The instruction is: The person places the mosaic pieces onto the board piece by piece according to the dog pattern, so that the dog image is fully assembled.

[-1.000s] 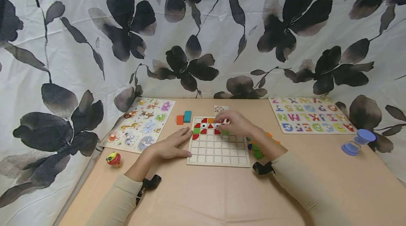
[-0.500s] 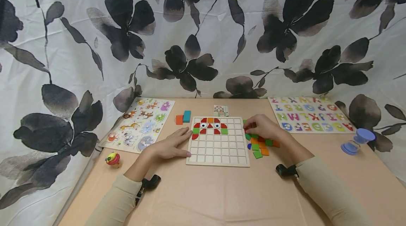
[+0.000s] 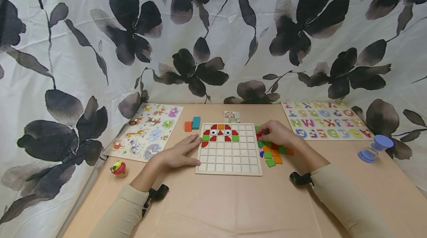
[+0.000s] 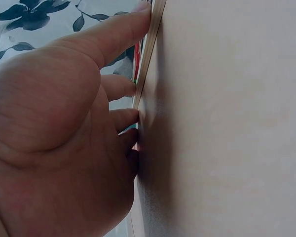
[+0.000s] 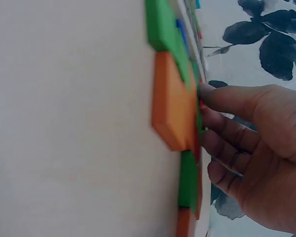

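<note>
Grid board (image 3: 230, 160) lies flat mid-counter, between the two hands, top-left cells partly filled. Left hand (image 3: 178, 154) released: fingers extended, fingertips and thumb at board's left edge, gripping nothing. Right hand (image 3: 277, 133) at the loose pieces (image 3: 275, 152), just right of board; fingers bent, tips by a red bit; can't tell if a piece is pinched.

Loose pieces: green, orange, red and some blue, bunched together, partly under right hand; right wrist view shows a thick orange piece (image 5: 175, 106) next to green ones.

Filled cells: red curved pieces, an orange square (image 3: 221, 126) at top, two eye pieces (image 3: 214, 132) with a red triangle (image 3: 220, 133) between, green squares (image 3: 235, 138) either side below.

Just behind board: small picture card (image 3: 231, 116). Behind left hand: orange block (image 3: 188, 126) touching or just beside teal block (image 3: 196, 123).

Farther out: animal board (image 3: 143, 132) left, yellow-and-red toy (image 3: 118, 168) nearer the person; letter board (image 3: 328, 121) right, blue-ended object (image 3: 367, 156) by its near right corner. Counter (image 3: 227, 204) light tan; white floral cloth (image 3: 200, 26) behind.
</note>
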`<state>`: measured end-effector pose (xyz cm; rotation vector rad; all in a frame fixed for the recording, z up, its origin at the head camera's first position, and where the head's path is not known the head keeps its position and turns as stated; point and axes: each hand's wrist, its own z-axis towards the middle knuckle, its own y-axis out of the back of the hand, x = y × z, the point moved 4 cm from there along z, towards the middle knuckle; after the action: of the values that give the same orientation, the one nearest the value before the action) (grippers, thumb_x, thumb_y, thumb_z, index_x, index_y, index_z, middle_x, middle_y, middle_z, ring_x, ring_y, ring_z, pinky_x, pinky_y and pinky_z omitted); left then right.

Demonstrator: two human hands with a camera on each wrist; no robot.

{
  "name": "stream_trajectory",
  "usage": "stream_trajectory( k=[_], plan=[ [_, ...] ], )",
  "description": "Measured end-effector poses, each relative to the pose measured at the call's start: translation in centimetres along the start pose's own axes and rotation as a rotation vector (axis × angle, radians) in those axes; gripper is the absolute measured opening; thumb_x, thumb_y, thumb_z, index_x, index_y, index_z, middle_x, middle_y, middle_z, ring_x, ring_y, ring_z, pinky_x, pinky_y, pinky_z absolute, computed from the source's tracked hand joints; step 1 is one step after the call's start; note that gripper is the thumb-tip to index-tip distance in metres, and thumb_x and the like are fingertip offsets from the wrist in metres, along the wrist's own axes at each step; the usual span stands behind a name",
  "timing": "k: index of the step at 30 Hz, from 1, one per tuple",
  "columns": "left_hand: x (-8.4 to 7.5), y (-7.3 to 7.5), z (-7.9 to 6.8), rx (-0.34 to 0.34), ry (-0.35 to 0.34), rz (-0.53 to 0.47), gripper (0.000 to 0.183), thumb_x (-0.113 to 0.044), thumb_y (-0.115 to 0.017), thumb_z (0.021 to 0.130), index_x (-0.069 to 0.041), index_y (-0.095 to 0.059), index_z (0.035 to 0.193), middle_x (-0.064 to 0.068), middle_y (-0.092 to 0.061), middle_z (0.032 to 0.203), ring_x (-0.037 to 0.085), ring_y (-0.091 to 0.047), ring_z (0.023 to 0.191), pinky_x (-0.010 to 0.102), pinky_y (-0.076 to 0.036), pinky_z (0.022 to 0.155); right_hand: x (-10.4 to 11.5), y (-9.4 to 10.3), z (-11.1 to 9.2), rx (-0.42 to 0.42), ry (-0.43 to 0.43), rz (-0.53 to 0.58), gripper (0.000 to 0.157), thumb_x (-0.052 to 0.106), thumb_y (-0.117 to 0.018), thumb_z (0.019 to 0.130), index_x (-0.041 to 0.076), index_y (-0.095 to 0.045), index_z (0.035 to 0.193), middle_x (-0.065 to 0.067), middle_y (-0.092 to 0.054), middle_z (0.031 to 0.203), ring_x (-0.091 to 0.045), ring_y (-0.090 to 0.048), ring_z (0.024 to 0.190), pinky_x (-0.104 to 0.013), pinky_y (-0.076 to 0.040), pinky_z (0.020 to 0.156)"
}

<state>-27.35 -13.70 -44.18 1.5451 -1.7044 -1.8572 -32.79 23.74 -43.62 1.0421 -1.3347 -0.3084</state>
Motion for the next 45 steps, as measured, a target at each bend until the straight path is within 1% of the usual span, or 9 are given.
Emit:
stream_trajectory(
  k=[9, 12, 15, 21, 27, 31, 35, 41, 45],
  plan=[
    [0.5, -0.3, -0.1, 0.007, 0.018, -0.003, 0.091, -0.055, -0.064, 0.085, -0.022, -0.017, 0.155, 0.004, -0.001, 0.162, 0.023, 0.002, 0.148, 0.05, -0.009, 0.116, -0.3, -0.4, 0.0, 0.015, -0.011, 0.061, 0.02, 0.01, -0.072, 0.086, 0.015, -0.073, 0.105, -0.003, -0.062, 0.086, -0.022, -0.054, 0.084, -0.031, -0.046, 0.072],
    [0.5, -0.3, -0.2, 0.003, 0.01, -0.004, 0.091, -0.055, -0.064, 0.085, -0.02, -0.018, 0.155, 0.005, -0.002, 0.162, 0.024, 0.001, 0.148, 0.051, -0.01, 0.116, -0.3, -0.4, 0.1, 0.021, -0.006, 0.086, 0.016, 0.013, -0.072, 0.086, 0.015, -0.073, 0.102, -0.003, -0.063, 0.086, -0.022, -0.054, 0.083, -0.03, -0.047, 0.071],
    [0.4, -0.2, -0.3, 0.001, -0.005, 0.003, 0.091, -0.054, -0.064, 0.086, -0.017, -0.018, 0.155, 0.007, -0.002, 0.162, 0.026, 0.001, 0.148, 0.052, -0.01, 0.116, 0.2, -0.2, 0.3, -0.014, 0.027, 0.152, 0.01, 0.014, -0.071, 0.088, 0.012, -0.071, 0.098, -0.003, -0.066, 0.088, -0.024, -0.056, 0.082, -0.031, -0.049, 0.071],
    [0.4, -0.1, -0.3, -0.002, -0.008, 0.014, 0.09, -0.053, -0.064, 0.086, -0.015, -0.018, 0.155, 0.008, -0.002, 0.162, 0.028, 0.001, 0.148, 0.052, -0.009, 0.116, 3.7, -0.2, 1.3, -0.086, 0.168, 0.262, 0.018, 0.015, -0.069, 0.089, 0.016, -0.073, 0.106, 0.001, -0.068, 0.1, -0.025, -0.058, 0.088, -0.031, -0.051, 0.076],
    [0.3, 0.0, -0.2, -0.008, -0.015, 0.016, 0.09, -0.051, -0.065, 0.086, -0.015, -0.018, 0.155, 0.008, -0.003, 0.162, 0.028, 0.0, 0.148, 0.052, -0.01, 0.116, 7.7, -2.8, 3.3, -0.03, 0.27, 0.383, 0.013, 0.013, -0.071, 0.088, 0.01, -0.074, 0.1, -0.004, -0.07, 0.099, -0.025, -0.065, 0.087, -0.034, -0.056, 0.077],
    [0.4, -0.1, -0.1, -0.01, -0.014, 0.02, 0.091, -0.052, -0.065, 0.086, -0.016, -0.018, 0.155, 0.007, -0.003, 0.162, 0.027, -0.001, 0.148, 0.051, -0.011, 0.116, 9.5, -4.9, 4.5, -0.005, 0.307, 0.33, 0.016, 0.012, -0.068, 0.09, 0.009, -0.073, 0.104, -0.003, -0.069, 0.096, -0.022, -0.063, 0.079, -0.032, -0.055, 0.07],
    [0.4, -0.1, 0.0, -0.016, -0.016, 0.02, 0.091, -0.054, -0.065, 0.085, -0.017, -0.019, 0.155, 0.007, -0.004, 0.162, 0.026, -0.002, 0.148, 0.051, -0.012, 0.116, 11.1, -6.7, 5.2, 0.019, 0.343, 0.196, 0.02, 0.012, -0.063, 0.092, 0.015, -0.074, 0.109, 0.003, -0.07, 0.102, -0.016, -0.057, 0.082, -0.03, -0.047, 0.07],
    [0.5, -0.1, 0.0, -0.016, -0.032, 0.027, 0.091, -0.054, -0.065, 0.085, -0.016, -0.019, 0.154, 0.009, -0.005, 0.162, 0.027, -0.002, 0.148, 0.051, -0.011, 0.116, 12.4, -8.5, 6.2, 0.003, 0.345, 0.112, 0.009, 0.013, -0.071, 0.087, 0.014, -0.072, 0.096, 0.005, -0.069, 0.09, -0.013, -0.058, 0.078, -0.03, -0.05, 0.069],
    [0.5, -0.2, 0.1, -0.013, -0.037, 0.033, 0.091, -0.054, -0.064, 0.086, -0.015, -0.019, 0.154, 0.009, -0.004, 0.162, 0.027, -0.002, 0.148, 0.051, -0.011, 0.116, 12.4, -9.3, 6.7, -0.013, 0.32, 0.095, 0.011, 0.016, -0.077, 0.083, 0.014, -0.07, 0.092, 0.006, -0.067, 0.082, -0.013, -0.058, 0.074, -0.029, -0.05, 0.067]
  ],
)
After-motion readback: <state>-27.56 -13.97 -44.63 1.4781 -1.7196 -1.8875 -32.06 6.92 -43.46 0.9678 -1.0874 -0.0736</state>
